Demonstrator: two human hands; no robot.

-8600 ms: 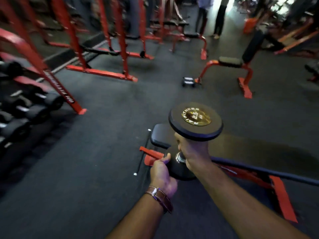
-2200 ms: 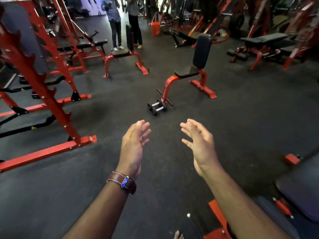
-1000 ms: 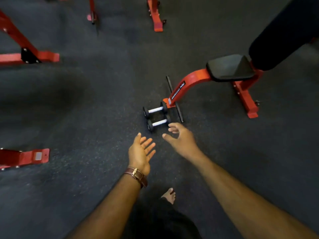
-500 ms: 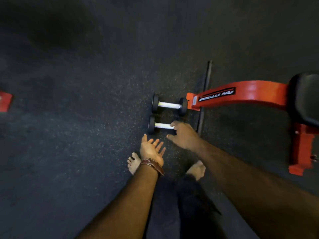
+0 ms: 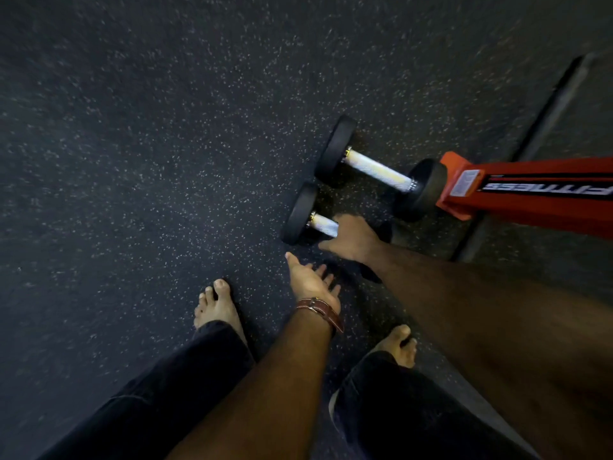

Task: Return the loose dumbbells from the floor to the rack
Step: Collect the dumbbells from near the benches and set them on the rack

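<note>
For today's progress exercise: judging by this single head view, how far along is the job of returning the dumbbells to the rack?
Done: nothing shows as racked; no rack is in view. In hand: the right hand is on the chrome handle of the nearer small black dumbbell, grip not clearly closed; the left hand hovers open. Left: lifting it, plus the farther black dumbbell lying by the red bench foot, and carrying both back.

Two dumbbells [image 5: 378, 169] side by side, left of bench foot [image 5: 457, 184].
</note>
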